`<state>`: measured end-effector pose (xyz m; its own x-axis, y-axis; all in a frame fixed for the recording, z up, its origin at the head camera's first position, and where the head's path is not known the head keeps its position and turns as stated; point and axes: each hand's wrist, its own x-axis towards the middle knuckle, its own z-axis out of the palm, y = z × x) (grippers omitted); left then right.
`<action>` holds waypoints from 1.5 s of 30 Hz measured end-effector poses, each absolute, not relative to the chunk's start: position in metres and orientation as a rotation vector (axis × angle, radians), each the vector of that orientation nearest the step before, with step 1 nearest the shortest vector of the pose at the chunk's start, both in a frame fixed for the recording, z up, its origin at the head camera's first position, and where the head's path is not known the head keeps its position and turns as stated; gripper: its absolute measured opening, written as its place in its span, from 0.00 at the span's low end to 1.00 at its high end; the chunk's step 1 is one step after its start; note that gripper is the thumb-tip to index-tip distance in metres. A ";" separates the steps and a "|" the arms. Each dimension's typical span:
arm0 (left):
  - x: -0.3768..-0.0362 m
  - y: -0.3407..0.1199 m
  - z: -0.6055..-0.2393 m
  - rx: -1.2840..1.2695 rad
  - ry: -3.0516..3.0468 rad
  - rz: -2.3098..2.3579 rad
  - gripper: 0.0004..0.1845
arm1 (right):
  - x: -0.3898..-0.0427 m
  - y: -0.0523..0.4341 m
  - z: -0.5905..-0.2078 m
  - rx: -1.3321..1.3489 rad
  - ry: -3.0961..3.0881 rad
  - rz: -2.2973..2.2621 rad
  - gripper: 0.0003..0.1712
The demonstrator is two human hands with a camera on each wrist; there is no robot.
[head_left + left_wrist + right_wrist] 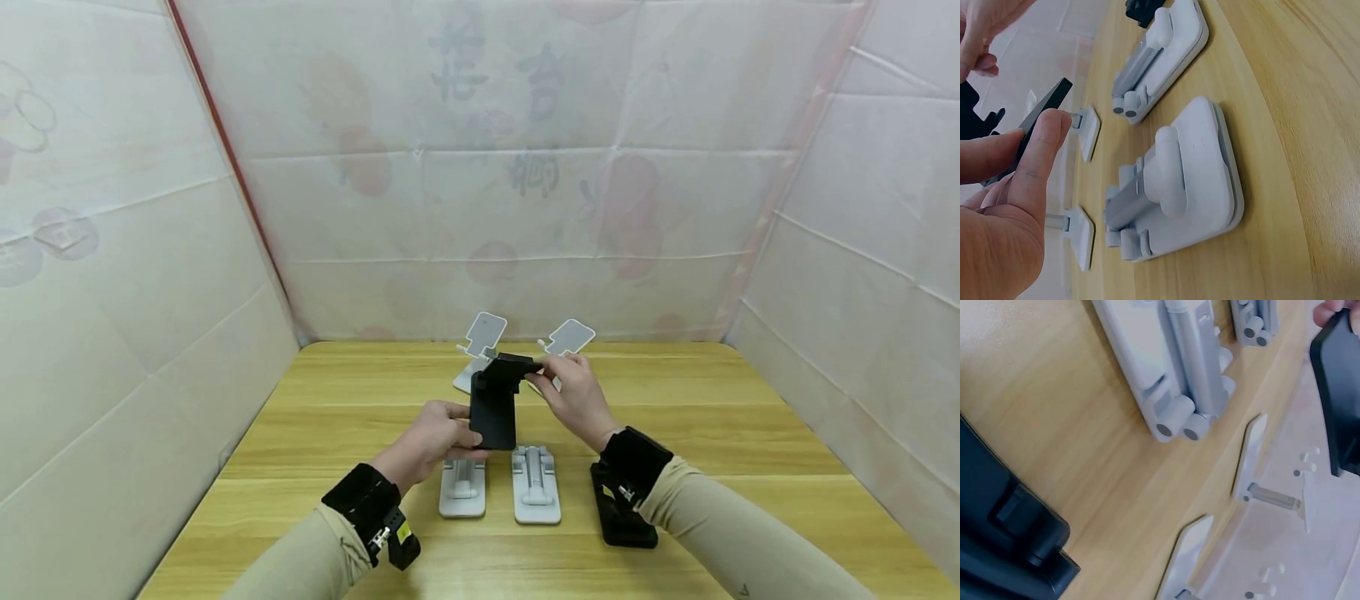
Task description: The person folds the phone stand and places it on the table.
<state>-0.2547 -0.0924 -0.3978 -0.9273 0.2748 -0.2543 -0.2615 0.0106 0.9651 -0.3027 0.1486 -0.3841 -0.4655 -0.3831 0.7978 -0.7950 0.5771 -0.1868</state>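
A black folding phone stand (493,421) is held up above the table, partly unfolded. My left hand (431,437) pinches its flat base between thumb and fingers; in the left wrist view that hand (1007,231) grips the plate's edge. With its fingertips, my right hand (576,396) pinches the edge of the stand's upper plate. Below lie two folded white phone stands, a left one (462,502) and a right one (537,510). The right wrist view shows the black stand (1338,394) at its right edge, but not my right hand.
Two unfolded white stands with grey pads, one on the left (486,332) and one on the right (570,336), stand at the back of the wooden table (360,383). A folded black stand (628,532) lies below my right wrist. Pale sheeting (450,208) encloses the table's back and sides.
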 end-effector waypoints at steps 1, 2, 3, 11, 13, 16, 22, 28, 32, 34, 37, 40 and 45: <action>-0.255 -0.093 -0.398 0.013 1.924 1.976 0.36 | -0.303 0.149 -0.383 0.943 -2.069 0.729 0.10; -0.255 -0.094 -0.399 0.008 1.925 1.976 0.36 | -0.303 0.150 -0.382 0.951 -2.062 0.737 0.10; -0.255 -0.095 -0.400 0.003 1.926 1.978 0.36 | -0.303 0.151 -0.381 0.962 -2.054 0.744 0.10; -0.257 -0.100 -0.403 -0.032 1.952 1.964 0.35 | -0.301 0.154 -0.373 1.027 -2.036 0.688 0.11; -0.257 -0.100 -0.403 -0.038 1.959 1.955 0.35 | -0.300 0.154 -0.371 1.041 -2.043 0.668 0.11; -0.257 -0.100 -0.402 -0.045 1.964 1.949 0.35 | -0.300 0.153 -0.369 1.054 -2.045 0.641 0.10; -0.257 -0.100 -0.401 -0.043 1.965 1.948 0.35 | -0.301 0.152 -0.368 1.072 -2.016 0.643 0.05; -0.257 -0.100 -0.401 -0.035 1.963 1.956 0.32 | -0.302 0.150 -0.366 1.072 -2.008 0.599 0.11; -0.259 -0.100 -0.400 -0.042 1.927 1.984 0.32 | -0.301 0.147 -0.364 1.098 -1.990 0.575 0.10; -0.260 -0.101 -0.400 -0.034 1.905 2.005 0.31 | -0.299 0.145 -0.364 1.124 -1.977 0.558 0.10; -0.261 -0.101 -0.398 -0.031 1.883 2.037 0.29 | -0.296 0.141 -0.364 1.164 -1.966 0.532 0.11; -0.261 -0.101 -0.398 -0.028 1.883 2.050 0.28 | -0.293 0.139 -0.364 1.185 -1.967 0.522 0.12; -0.261 -0.102 -0.398 -0.037 1.876 2.042 0.29 | -0.291 0.140 -0.366 1.192 -1.966 0.521 0.12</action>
<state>-0.2611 -0.1016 -0.3981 -0.9326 0.2474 -0.2627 -0.2827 -0.0484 0.9580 -0.2910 0.1395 -0.3664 -0.2715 -0.5639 0.7799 -0.8762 0.4802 0.0422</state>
